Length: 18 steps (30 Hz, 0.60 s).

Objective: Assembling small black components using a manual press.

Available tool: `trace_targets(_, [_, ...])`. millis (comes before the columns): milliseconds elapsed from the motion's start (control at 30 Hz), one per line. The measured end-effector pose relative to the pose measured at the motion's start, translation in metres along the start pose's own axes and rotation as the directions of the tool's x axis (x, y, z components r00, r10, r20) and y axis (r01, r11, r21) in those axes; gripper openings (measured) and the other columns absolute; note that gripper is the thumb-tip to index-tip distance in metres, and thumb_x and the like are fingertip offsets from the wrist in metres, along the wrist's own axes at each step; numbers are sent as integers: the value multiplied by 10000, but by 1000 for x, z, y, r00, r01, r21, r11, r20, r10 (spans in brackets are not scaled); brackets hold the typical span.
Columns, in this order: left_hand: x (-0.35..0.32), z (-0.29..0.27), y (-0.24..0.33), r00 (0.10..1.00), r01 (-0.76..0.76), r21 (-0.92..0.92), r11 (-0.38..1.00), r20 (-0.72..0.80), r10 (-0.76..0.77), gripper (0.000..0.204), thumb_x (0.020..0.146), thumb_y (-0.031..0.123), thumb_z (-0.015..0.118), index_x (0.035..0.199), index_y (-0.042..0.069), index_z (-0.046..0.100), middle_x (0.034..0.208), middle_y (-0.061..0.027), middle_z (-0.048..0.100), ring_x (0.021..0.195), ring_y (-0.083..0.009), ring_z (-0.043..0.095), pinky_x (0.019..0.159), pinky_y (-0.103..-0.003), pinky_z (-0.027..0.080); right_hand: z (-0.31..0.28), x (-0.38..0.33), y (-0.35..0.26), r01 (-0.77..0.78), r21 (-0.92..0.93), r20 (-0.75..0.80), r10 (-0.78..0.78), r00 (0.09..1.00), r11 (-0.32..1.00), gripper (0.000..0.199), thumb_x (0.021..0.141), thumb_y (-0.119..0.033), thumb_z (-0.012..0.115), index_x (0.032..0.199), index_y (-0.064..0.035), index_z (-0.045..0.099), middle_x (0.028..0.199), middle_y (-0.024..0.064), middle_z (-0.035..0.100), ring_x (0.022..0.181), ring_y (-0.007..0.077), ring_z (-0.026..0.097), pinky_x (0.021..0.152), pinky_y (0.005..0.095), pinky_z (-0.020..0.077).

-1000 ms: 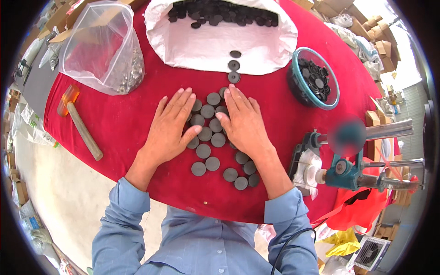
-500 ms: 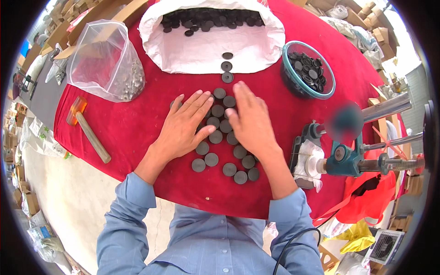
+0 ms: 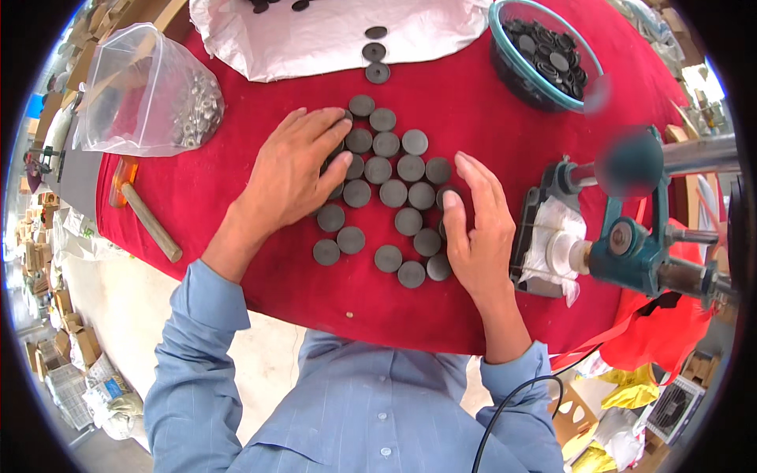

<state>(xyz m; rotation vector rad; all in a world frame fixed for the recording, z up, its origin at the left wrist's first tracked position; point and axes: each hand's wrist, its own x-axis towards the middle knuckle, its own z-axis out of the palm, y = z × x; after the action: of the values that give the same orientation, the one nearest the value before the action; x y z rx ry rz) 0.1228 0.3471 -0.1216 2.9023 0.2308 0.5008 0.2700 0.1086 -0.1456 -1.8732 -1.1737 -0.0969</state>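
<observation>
Several round black discs lie flat in a loose cluster on the red cloth between my hands. At the cluster's left side my left hand is open, fingers pointing away from me, its fingertips over the leftmost discs and partly hiding them. My right hand is open at the right side of the cluster, turned on its edge, its thumb touching or just over the rightmost discs. Beyond the cluster, a short line of discs runs up to the mouth of a white sack.
A teal-rimmed bowl of black parts stands far right. At right is a green hand press. A clear bag with metal parts and a mallet are at left. The red tablecloth ends near my body.
My hands have moved apart, the right one outward to the right, uncovering more discs. The discs are more spread out. The whole view has shifted, with the sack now higher in it.
</observation>
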Motion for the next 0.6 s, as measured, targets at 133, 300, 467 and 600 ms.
trace_targets(133, [2, -3, 0, 996, 38, -1, 999, 76, -38, 406, 977, 174, 677, 1337, -11, 652, 1423, -186, 616, 1308, -400, 580, 1172, -476, 440, 3, -2, 6, -6, 45, -15, 6, 1000, 999, 387, 961, -50, 652, 1331, 54, 608, 1312, 242, 657, 1190, 412, 646, 1015, 466, 531])
trace_targets(300, [-7, -10, -6, 992, 129, -102, 986, 28, -127, 430, 986, 119, 660, 1405, 25, 629, 1460, -175, 611, 1389, -365, 550, 1201, -444, 409, 3, -11, 17, -123, 112, -29, 127, 991, 986, 365, 982, -93, 638, 1311, 63, 609, 1307, 253, 653, 1174, 427, 638, 1019, 481, 519])
trace_targets(467, [-53, -29, -21, 845, 396, -228, 889, -288, -450, 462, 1026, 58, 580, 1487, 28, 575, 1518, -177, 587, 1450, -326, 520, 1195, -408, 404, 4, -12, 17, -132, 121, -45, 138, 989, 984, 356, 987, -107, 635, 1300, 61, 614, 1305, 251, 650, 1186, 428, 625, 1029, 489, 509])
trace_targets(600, [-72, -32, -1, 876, 425, -130, 896, -193, -443, 463, 1038, 68, 570, 1499, 25, 559, 1530, -181, 576, 1451, -328, 520, 1195, -409, 404, 3, -12, 17, -96, 64, -32, 98, 995, 993, 356, 992, -124, 638, 1298, 56, 620, 1313, 237, 649, 1190, 416, 624, 1033, 487, 505])
